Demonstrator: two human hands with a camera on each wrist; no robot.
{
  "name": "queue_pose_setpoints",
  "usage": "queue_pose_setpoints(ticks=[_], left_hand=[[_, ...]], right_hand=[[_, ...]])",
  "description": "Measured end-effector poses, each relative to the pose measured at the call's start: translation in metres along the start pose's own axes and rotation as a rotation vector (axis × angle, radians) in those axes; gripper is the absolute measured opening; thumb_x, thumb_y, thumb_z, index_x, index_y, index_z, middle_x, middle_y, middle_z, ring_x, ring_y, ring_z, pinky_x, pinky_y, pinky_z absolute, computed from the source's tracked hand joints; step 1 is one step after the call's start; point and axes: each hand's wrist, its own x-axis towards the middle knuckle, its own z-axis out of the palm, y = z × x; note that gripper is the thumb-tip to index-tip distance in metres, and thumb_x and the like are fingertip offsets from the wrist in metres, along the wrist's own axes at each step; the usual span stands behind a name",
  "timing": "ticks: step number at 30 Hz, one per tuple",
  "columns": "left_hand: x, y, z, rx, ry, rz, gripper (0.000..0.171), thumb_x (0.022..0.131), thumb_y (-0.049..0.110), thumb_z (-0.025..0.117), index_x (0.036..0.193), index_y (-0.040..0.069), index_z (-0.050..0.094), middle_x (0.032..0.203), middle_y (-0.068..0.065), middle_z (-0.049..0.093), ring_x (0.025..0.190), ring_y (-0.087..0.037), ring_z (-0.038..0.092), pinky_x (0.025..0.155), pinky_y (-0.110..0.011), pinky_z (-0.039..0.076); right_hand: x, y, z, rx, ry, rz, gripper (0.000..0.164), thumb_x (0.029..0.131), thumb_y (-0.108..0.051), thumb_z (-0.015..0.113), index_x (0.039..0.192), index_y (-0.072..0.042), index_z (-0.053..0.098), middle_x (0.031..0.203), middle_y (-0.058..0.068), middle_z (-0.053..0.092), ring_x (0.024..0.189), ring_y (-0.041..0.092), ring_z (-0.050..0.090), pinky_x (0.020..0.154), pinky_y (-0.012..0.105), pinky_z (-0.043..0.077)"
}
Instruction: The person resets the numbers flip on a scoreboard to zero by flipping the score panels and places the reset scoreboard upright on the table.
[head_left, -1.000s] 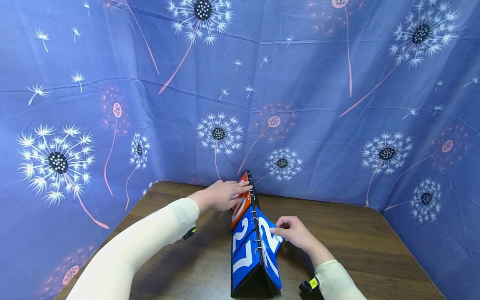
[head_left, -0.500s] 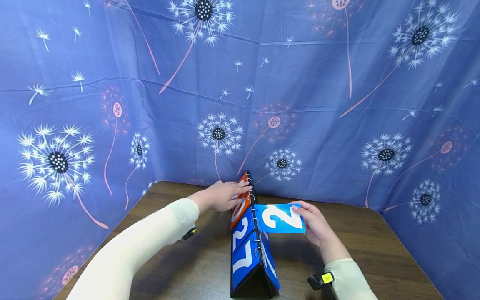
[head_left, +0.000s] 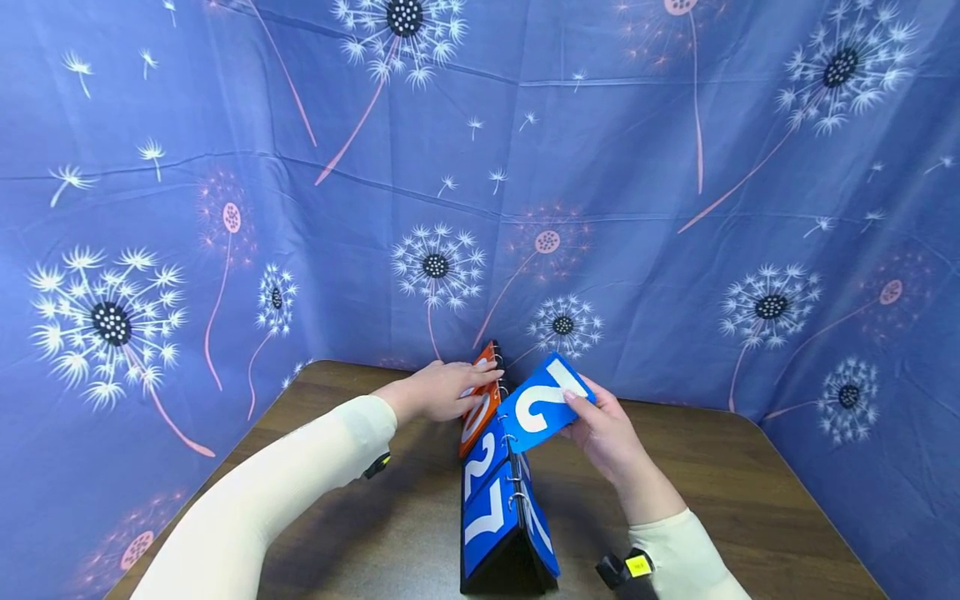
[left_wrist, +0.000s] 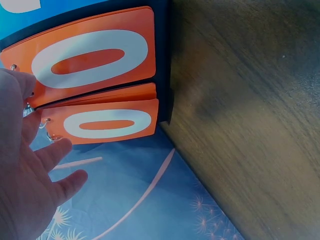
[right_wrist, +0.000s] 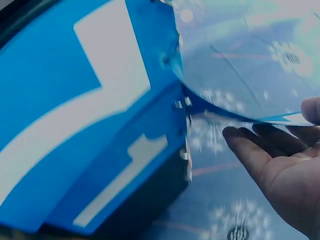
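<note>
A tent-shaped flip scoreboard (head_left: 502, 575) with ring-bound number cards stands on the table, its ridge running away from me. My left hand (head_left: 442, 390) rests on the orange cards at the far end, fingers reaching over the ridge. In the left wrist view, those orange cards (left_wrist: 90, 65) show white zeros, and the fingers spread beside their rings. My right hand (head_left: 611, 442) pinches the outer edge of a blue card (head_left: 543, 402) marked 2, thumb on top. The card is raised above the ridge on its rings. In the right wrist view it bends away, nearly edge-on.
On the near left face lie blue cards (head_left: 487, 521) with a 2 and a 7. Brown wooden table (head_left: 360, 533) extends to both sides. A blue dandelion-print cloth (head_left: 637, 317) hangs behind and around it. Small black wrist devices (head_left: 626, 568) sit at the sleeves.
My right hand has lifted the blue 2 card from the right face, swung it outward and up, and now tilts it above the ridge. The left hand has stayed put.
</note>
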Motion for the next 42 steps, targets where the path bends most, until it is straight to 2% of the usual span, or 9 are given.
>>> queue_pose_setpoints(ticks=[6, 10, 15, 17, 19, 22, 27, 35, 42], left_hand=[[0.0, 0.0, 0.0, 0.033, 0.018, -0.009, 0.062, 0.107, 0.043, 0.053, 0.166, 0.029, 0.045, 0.173, 0.004, 0.04, 0.158, -0.029, 0.042, 0.119, -0.065, 0.033], [-0.002, 0.0, -0.001, 0.0, 0.028, -0.005, 0.06, 0.106, 0.04, 0.055, 0.165, 0.028, 0.048, 0.171, 0.003, 0.043, 0.157, -0.027, 0.043, 0.119, -0.065, 0.032], [-0.003, 0.001, -0.003, -0.057, 0.018, 0.008, 0.066, 0.105, 0.041, 0.059, 0.167, 0.029, 0.043, 0.175, 0.007, 0.033, 0.16, -0.025, 0.038, 0.119, -0.067, 0.03], [-0.002, -0.001, -0.002, -0.035, 0.013, 0.009, 0.066, 0.105, 0.044, 0.058, 0.168, 0.03, 0.042, 0.175, 0.008, 0.032, 0.159, -0.024, 0.039, 0.119, -0.067, 0.031], [0.0, -0.002, -0.001, -0.013, 0.012, 0.015, 0.066, 0.106, 0.044, 0.056, 0.168, 0.03, 0.041, 0.176, 0.008, 0.032, 0.158, -0.024, 0.041, 0.118, -0.065, 0.033], [0.001, -0.003, -0.001, 0.015, 0.015, 0.022, 0.065, 0.107, 0.042, 0.054, 0.169, 0.029, 0.04, 0.176, 0.008, 0.032, 0.157, -0.023, 0.043, 0.117, -0.063, 0.036], [0.002, -0.004, -0.002, 0.028, 0.012, 0.021, 0.064, 0.108, 0.043, 0.051, 0.17, 0.032, 0.037, 0.176, 0.008, 0.03, 0.16, -0.022, 0.038, 0.117, -0.063, 0.036], [0.002, -0.003, -0.001, 0.036, 0.012, 0.029, 0.064, 0.108, 0.039, 0.051, 0.17, 0.029, 0.036, 0.177, 0.007, 0.029, 0.16, -0.022, 0.037, 0.116, -0.064, 0.037], [0.002, -0.004, 0.0, 0.033, 0.021, 0.038, 0.064, 0.108, 0.041, 0.051, 0.17, 0.03, 0.037, 0.176, 0.007, 0.032, 0.159, -0.021, 0.04, 0.115, -0.062, 0.038]], right_hand=[[0.016, -0.002, 0.032, -0.196, -0.196, -0.118, 0.041, 0.112, -0.015, 0.048, 0.132, 0.02, 0.057, 0.113, 0.022, 0.074, 0.098, 0.019, 0.076, 0.086, 0.036, 0.062], [0.022, -0.005, 0.052, -0.435, -0.3, -0.177, 0.042, 0.111, -0.014, 0.048, 0.14, 0.013, 0.063, 0.128, 0.031, 0.069, 0.112, 0.024, 0.072, 0.096, 0.029, 0.056], [0.021, -0.004, 0.066, -0.637, -0.375, -0.174, 0.041, 0.109, -0.014, 0.051, 0.144, -0.002, 0.069, 0.095, 0.021, 0.072, 0.07, 0.008, 0.059, 0.068, 0.023, 0.048], [0.021, -0.004, 0.07, -0.684, -0.412, -0.187, 0.039, 0.107, -0.011, 0.054, 0.14, -0.004, 0.073, 0.092, 0.016, 0.073, 0.069, 0.01, 0.06, 0.065, 0.026, 0.047], [0.021, -0.003, 0.073, -0.741, -0.451, -0.218, 0.036, 0.104, -0.009, 0.057, 0.134, -0.006, 0.077, 0.12, 0.008, 0.078, 0.098, 0.018, 0.073, 0.086, 0.029, 0.055], [0.022, -0.004, 0.077, -0.824, -0.513, -0.257, 0.035, 0.102, -0.008, 0.058, 0.13, -0.005, 0.079, 0.135, 0.006, 0.075, 0.136, 0.032, 0.066, 0.112, 0.04, 0.049], [0.024, -0.003, 0.085, -1.037, -0.619, -0.242, 0.036, 0.104, -0.01, 0.057, 0.132, -0.002, 0.077, 0.139, 0.01, 0.073, 0.144, 0.032, 0.06, 0.12, 0.044, 0.04], [0.026, 0.007, 0.095, -1.313, -0.67, -0.329, 0.02, 0.096, -0.008, 0.069, 0.107, -0.008, 0.086, 0.106, 0.0, 0.081, 0.103, 0.012, 0.075, 0.097, 0.03, 0.056], [0.028, 0.007, 0.097, -1.419, -0.62, -0.256, 0.006, 0.088, -0.015, 0.077, 0.084, -0.018, 0.08, 0.079, -0.011, 0.072, 0.071, 0.003, 0.063, 0.071, 0.028, 0.056]])
